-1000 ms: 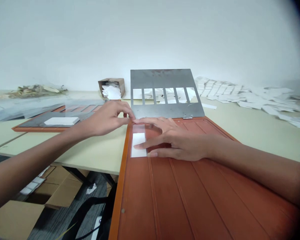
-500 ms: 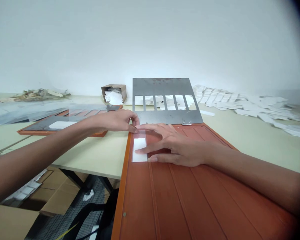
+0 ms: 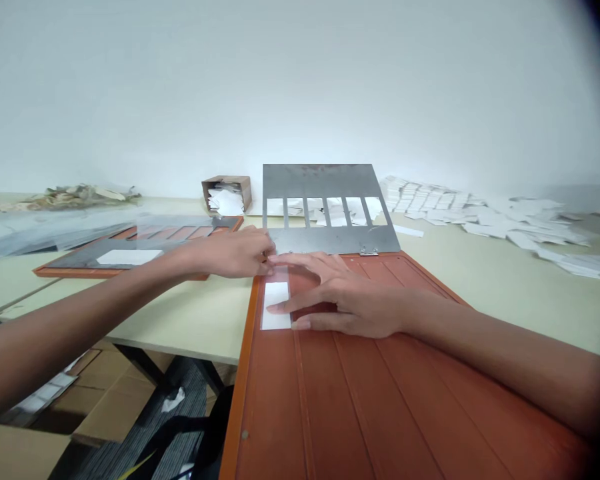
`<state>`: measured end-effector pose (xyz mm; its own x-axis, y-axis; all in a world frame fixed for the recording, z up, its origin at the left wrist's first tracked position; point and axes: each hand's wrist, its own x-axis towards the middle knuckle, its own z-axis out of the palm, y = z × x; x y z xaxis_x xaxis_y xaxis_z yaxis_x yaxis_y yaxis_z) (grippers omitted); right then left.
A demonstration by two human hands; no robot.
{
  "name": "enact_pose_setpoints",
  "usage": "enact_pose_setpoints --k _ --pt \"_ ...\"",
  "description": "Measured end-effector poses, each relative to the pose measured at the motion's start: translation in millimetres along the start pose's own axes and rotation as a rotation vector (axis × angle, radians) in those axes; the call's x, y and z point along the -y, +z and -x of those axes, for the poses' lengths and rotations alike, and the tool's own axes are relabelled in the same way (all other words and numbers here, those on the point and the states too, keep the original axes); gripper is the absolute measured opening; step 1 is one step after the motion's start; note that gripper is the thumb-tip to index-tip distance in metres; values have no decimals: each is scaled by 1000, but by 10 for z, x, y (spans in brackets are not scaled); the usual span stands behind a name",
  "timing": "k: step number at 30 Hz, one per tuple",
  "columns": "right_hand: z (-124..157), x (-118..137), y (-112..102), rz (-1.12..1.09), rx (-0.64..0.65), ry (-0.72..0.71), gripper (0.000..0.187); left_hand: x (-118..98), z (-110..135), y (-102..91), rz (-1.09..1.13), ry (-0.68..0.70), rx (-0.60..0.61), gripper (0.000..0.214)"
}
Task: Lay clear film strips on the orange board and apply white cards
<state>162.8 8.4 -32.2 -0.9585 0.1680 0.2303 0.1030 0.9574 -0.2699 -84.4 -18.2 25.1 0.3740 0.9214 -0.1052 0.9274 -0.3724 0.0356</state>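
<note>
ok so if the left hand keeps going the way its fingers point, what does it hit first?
The left hand points right along the orange board's far edge, pinching a clear strip. First in line: the right hand's fingers, seemingly almost touching. The metal plate stands just beyond; depth unclear.

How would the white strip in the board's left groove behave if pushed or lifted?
Thin and flat under the right hand, the white strip is probably light and floppy. Lying in a groove of the orange board, it would likely slide lengthwise when pushed, not roll.
</note>
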Motion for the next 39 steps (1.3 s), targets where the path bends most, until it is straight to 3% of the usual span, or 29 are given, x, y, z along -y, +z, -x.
enact_pose_setpoints --k 4,16,25,28,32,39 --pt "0 1 -3 -10 2 3 35 -42 48 -31 93 -73 82 39" --pt "-4 17 -9 -20 3 11 35 45 73 70 257 -68 89 44" --pt "-2 9 2 -18 -15 -2 35 69 50 238 620 -48 -199 27" --pt "-1 13 1 -11 -19 4 34 44 101 329 603 -17 -278 21" --pt "0 9 -2 -13 -19 7 34 -14 260 435 427 6 -480 20" --pt "3 -12 -5 -10 5 18 36 -34 446 562 312 360 -610 16"
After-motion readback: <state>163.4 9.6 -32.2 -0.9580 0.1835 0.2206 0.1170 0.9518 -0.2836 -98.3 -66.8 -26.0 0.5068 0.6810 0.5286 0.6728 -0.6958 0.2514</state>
